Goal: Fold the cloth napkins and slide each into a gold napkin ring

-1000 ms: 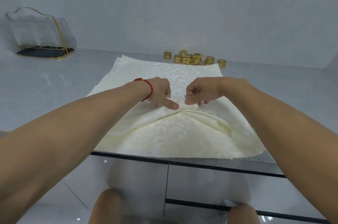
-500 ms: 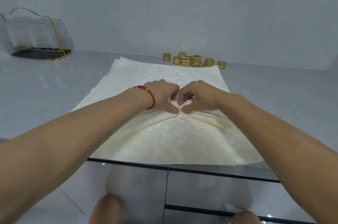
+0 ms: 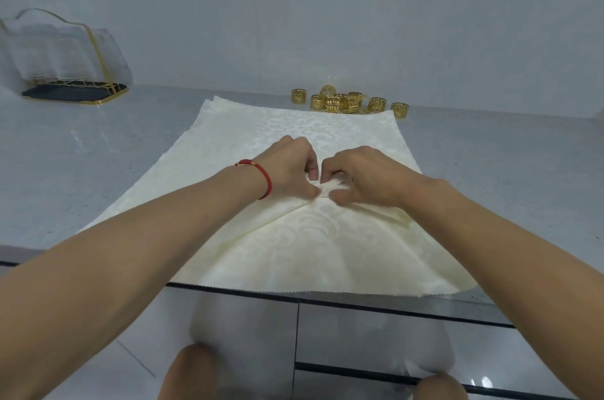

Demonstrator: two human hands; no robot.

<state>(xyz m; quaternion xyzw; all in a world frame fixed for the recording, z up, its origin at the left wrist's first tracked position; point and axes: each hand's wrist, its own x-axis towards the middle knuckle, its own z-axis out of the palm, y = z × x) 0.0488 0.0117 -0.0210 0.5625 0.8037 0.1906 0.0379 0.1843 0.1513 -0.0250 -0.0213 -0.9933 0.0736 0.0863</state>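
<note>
Both hands, left hand and right hand, apparently pinching gathered cream napkin centre.

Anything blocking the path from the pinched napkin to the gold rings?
Nothing visible. Both the left hand and right hand pinch the top napkin at its centre; between there and the gold rings at the far edge lies only flat cloth.

The cream damask cloth napkin has a soft sheen; the openwork gold metal rings gleam; the grey surface looks smooth.
</note>
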